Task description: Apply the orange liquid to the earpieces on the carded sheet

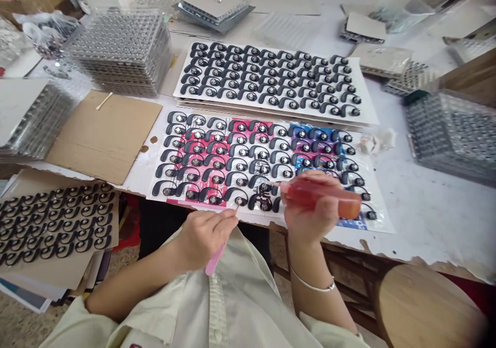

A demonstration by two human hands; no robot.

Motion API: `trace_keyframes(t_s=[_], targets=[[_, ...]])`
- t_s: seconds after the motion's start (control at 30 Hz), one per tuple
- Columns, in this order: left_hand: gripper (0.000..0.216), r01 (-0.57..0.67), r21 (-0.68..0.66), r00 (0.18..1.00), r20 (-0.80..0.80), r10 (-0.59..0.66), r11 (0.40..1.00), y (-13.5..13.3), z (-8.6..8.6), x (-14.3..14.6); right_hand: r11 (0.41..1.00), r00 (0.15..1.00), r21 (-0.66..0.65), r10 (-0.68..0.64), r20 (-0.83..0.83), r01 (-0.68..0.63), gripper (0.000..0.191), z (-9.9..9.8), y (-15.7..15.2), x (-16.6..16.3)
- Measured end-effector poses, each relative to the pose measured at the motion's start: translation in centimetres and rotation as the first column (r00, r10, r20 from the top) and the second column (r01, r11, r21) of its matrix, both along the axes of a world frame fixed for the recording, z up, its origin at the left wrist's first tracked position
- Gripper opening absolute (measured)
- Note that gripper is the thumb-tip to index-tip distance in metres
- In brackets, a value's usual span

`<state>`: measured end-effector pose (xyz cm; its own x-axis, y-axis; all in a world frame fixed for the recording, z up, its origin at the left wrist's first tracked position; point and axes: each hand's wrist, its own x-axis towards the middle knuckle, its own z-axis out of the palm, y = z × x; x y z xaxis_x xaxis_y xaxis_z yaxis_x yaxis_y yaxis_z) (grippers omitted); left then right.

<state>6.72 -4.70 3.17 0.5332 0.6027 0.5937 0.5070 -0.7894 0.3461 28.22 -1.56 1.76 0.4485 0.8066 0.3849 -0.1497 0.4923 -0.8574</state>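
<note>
White worktable [434, 208] bears a film-covered board [382, 217] of black ear-hook pieces [240, 200]. At the board's near edge, the left hand [203, 237] pinches a slim pink tool [216, 258]; over its right half, the right hand [308, 221] wraps a red squeeze bottle [308, 193], probably light and yielding, best gripped mid-body.

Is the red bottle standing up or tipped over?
Tipped over: the right hand holds the red bottle nearly sideways, its narrow tip pointing left and its wide end right.
</note>
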Motion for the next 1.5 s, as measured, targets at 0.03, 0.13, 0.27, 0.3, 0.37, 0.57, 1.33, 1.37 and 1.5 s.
trace_keyframes(t_s=[0.03,0.13,0.27,0.3,0.37,0.57,1.33,1.37,1.5], targets=[[0.015,-0.016,0.02,1.0,-0.016,0.016,1.0,0.1,0.0,0.1,0.999,0.999,0.029,-0.027,0.03,0.026,0.031,0.0,0.0,-0.4],[0.012,-0.029,0.05,0.999,-0.04,0.031,0.998,0.2,0.0,0.3,0.995,0.983,0.072,-0.082,0.165,0.071,0.034,0.1,-0.2,-1.6],[0.012,-0.007,0.06,0.997,-0.082,0.012,0.998,0.0,-0.2,0.3,0.999,0.929,0.041,-0.03,0.368,0.017,0.032,0.0,-0.7,-2.5],[0.012,-0.01,0.063,0.996,-0.092,0.016,0.998,0.0,-0.2,0.3,0.999,0.906,0.048,-0.036,0.421,0.018,0.03,-0.1,-0.9,-2.6],[0.013,-0.023,0.074,0.993,-0.11,0.031,0.997,-0.1,-0.1,0.5,0.996,0.858,0.088,-0.07,0.508,0.029,0.027,-0.3,-1.0,-2.7],[0.017,-0.06,0.094,0.98,-0.183,0.076,0.994,-0.2,0.4,0.9,0.99,0.805,0.14,-0.093,0.586,0.013,0.022,-0.6,-1.0,-2.6],[0.012,-0.085,0.1,0.976,-0.19,0.103,0.991,-0.5,-0.1,1.1,0.978,0.708,0.202,-0.179,0.683,0.052,0.024,-1.3,-1.3,-2.7],[0.012,-0.082,0.099,0.976,-0.193,0.1,0.992,-0.6,-0.2,1.0,0.976,0.704,0.209,-0.188,0.685,0.058,0.024,-1.3,-1.3,-2.7],[0.013,-0.076,0.098,0.977,-0.19,0.094,0.992,-0.6,-0.2,1.0,0.973,0.698,0.22,-0.204,0.686,0.068,0.025,-1.2,-1.3,-2.7]])
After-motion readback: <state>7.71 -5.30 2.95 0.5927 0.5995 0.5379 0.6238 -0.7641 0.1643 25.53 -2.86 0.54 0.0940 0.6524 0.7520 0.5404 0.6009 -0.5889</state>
